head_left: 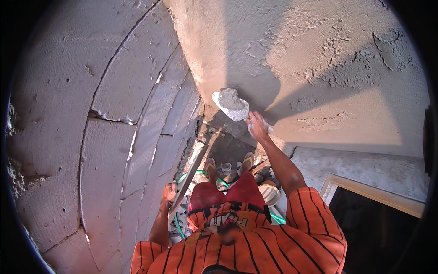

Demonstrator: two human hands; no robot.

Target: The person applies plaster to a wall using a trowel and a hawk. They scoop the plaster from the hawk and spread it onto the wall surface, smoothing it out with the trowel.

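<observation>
one trowel, one lump of mortar, both hands busy

so i'm counting two bare hands here, each grasping one thing. the right hand (pixel 258 125) is clutching one trowel (pixel 239 114) by its handle end, and one grey heap of mortar (pixel 231 98) is sitting on the pale blade. it's hovering by the corner, near the plastered wall (pixel 328 118); can't tell if they're touching. the left hand (pixel 169 192) is gripping one long grey board (pixel 188 176), which is leaning at a slant beside the block wall (pixel 107 155).

down below, two sandals (pixel 247 160) are standing on the ground, one bucket (pixel 269 193) is sitting to the right, and green hose (pixel 182 177) is showing in bits. writing-wise, one patch of pale lettering is showing around the waist of the orange striped shirt (pixel 273 242), upside down.
</observation>
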